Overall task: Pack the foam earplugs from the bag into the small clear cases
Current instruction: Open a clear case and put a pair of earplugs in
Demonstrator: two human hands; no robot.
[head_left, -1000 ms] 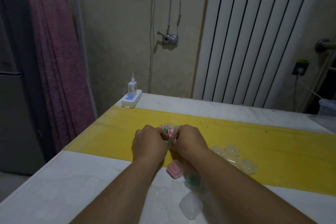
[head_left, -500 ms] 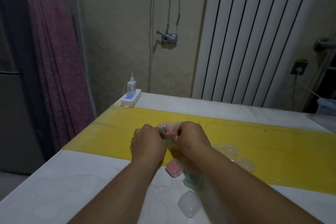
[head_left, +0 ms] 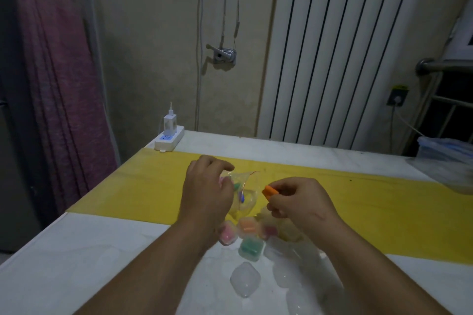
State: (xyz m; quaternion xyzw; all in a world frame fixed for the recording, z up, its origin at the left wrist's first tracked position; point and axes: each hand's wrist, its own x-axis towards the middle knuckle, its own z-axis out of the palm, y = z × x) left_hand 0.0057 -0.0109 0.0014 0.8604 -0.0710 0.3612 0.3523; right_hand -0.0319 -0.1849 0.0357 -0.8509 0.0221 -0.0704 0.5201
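Pink curtain (head_left: 58, 84) hangs at far left. White power strip (head_left: 169, 141) with a charger (head_left: 170, 124) plugged in sits at the table's (head_left: 76, 263) back left corner. A yellow cloth (head_left: 143, 192) runs across the table.

Left hand (head_left: 207, 192) is raised above the cloth, fingers curled round a clear bag (head_left: 243, 194); green and blue earplugs show through the plastic. Right hand (head_left: 299, 202) is just beside the bag's mouth, thumb and fingers pinching an orange earplug (head_left: 270, 191), which is clear of the bag.

Below the hands small clear cases cluster on the table: a pink-filled case (head_left: 227, 234), an orange-filled case (head_left: 247, 227), a green-filled case (head_left: 251, 249), and nearer the camera an empty case (head_left: 245, 279). More cases lie partly hidden under the right forearm.

White radiator (head_left: 332, 46) stands behind the table; a plastic box (head_left: 445, 151) is at far right.
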